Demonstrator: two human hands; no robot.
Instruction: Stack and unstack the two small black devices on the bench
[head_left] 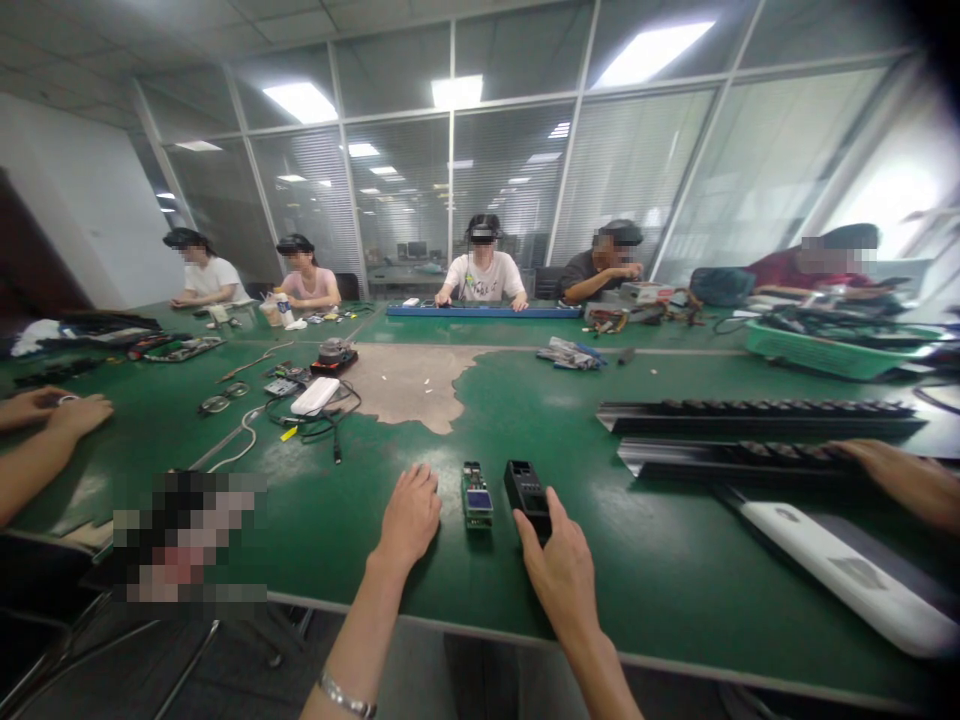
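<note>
A small green circuit board assembly with a dark display stands on the green table between my hands. Just left of it, my left hand rests on the tabletop, back upward, with fingers loosely bent and no object showing in them; the fingertips are partly hidden. To the board's right, my right hand has its thumb and fingers around the near end of a black plastic case. The case has cutouts in its top face and lies on the table. My palm side is hidden.
Black metal rails and a long white device lie to the right, near another person's hand. A white box with cables lies ahead left. A green basket is at far right. Other people sit around the table.
</note>
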